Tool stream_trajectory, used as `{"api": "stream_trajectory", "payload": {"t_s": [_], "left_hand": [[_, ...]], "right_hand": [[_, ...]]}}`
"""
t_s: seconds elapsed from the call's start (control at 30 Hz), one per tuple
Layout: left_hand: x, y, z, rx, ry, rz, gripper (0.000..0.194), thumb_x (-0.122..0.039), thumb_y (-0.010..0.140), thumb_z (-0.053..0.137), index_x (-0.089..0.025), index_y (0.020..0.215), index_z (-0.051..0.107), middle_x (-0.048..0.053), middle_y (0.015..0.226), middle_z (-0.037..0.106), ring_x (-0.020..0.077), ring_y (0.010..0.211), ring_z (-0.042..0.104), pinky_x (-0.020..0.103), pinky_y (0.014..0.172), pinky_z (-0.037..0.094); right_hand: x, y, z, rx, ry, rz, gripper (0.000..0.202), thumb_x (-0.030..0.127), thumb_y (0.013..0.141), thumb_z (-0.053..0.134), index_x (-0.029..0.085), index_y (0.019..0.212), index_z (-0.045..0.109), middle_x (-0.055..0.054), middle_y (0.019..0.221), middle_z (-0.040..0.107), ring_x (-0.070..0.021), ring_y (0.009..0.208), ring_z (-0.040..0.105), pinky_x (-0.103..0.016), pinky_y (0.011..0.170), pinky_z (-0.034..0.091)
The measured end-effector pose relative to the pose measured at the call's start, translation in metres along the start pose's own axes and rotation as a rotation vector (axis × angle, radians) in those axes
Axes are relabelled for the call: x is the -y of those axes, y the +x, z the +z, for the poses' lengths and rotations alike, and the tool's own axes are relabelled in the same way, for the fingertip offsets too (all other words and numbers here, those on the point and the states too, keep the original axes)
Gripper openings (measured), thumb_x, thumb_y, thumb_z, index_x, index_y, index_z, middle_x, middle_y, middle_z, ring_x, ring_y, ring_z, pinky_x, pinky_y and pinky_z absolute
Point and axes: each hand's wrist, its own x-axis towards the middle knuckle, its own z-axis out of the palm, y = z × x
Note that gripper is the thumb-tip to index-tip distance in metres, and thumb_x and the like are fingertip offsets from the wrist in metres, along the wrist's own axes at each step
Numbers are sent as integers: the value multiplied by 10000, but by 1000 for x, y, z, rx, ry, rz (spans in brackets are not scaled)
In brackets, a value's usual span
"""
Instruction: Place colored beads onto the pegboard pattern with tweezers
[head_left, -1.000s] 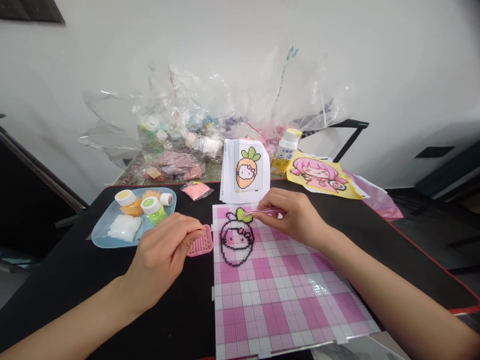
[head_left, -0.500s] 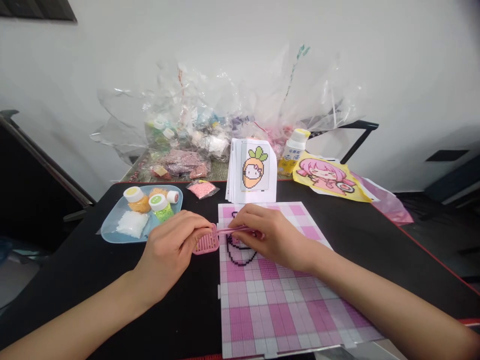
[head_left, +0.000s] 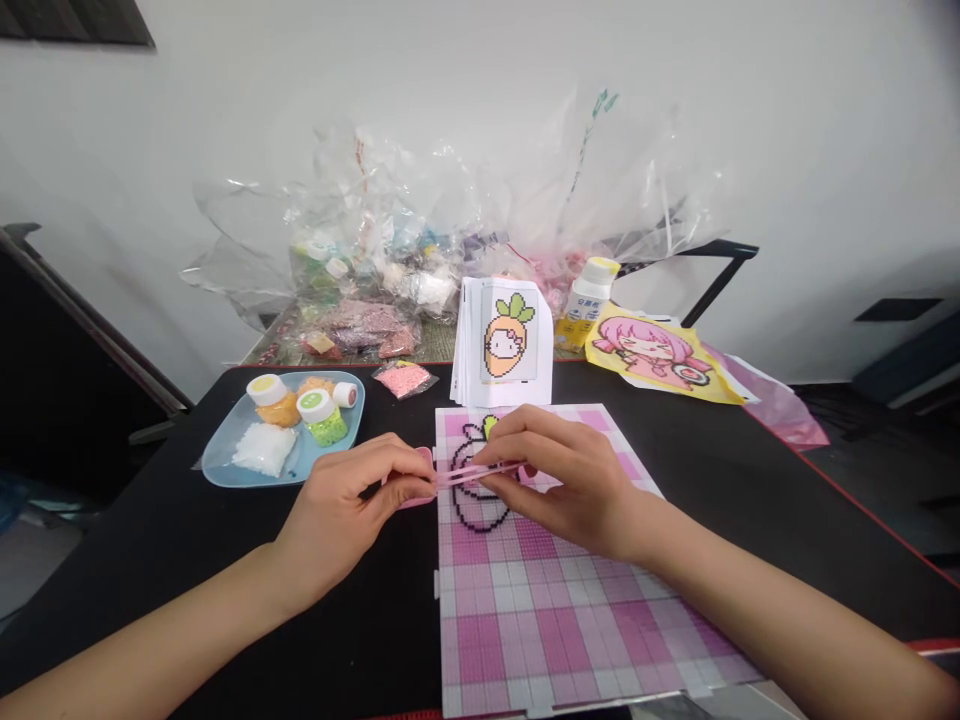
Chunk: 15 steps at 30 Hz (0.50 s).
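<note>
My left hand [head_left: 360, 500] pinches a small pink slotted tray [head_left: 420, 492] beside the left edge of the pegboard; its fingers cover much of the tray. Pink tweezers [head_left: 472, 472] are held in my right hand [head_left: 566, 475], their tips at my left fingertips. Under them lies the pink and white checked pegboard [head_left: 562, 630]. A black bead outline [head_left: 480, 528] with a green patch [head_left: 490, 428] at its top shows on the board, partly hidden by my right hand. Behind the board stands a pattern card [head_left: 508, 345] with a carrot-shaped figure.
A blue tray [head_left: 217, 462] at the left holds bead jars and a white bead bag [head_left: 264, 450]. A pink bead bag [head_left: 405, 378] lies beside it. Clear plastic bags fill the back. At the right are a white bottle [head_left: 590, 295] and a yellow picture sheet [head_left: 712, 380].
The pink slotted tray has tilted, and its slots no longer show clearly. My right hand has moved slightly right, uncovering the green patch and more of the black outline.
</note>
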Motion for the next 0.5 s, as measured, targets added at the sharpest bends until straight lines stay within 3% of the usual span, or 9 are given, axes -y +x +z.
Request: {"api": "stream_trajectory", "payload": {"t_s": [0.5], "left_hand": [[-3,-1,2,-4,-109,-160,171,-86,827,639,-220,744,706,-64,638,633,65,566,580,142,537,441]], "right_hand": [[-3,-3,1,-5,-158,-66,40,150,911,607,160,940,634,-38,847,654,-113,719,611,-223,580,482]]}}
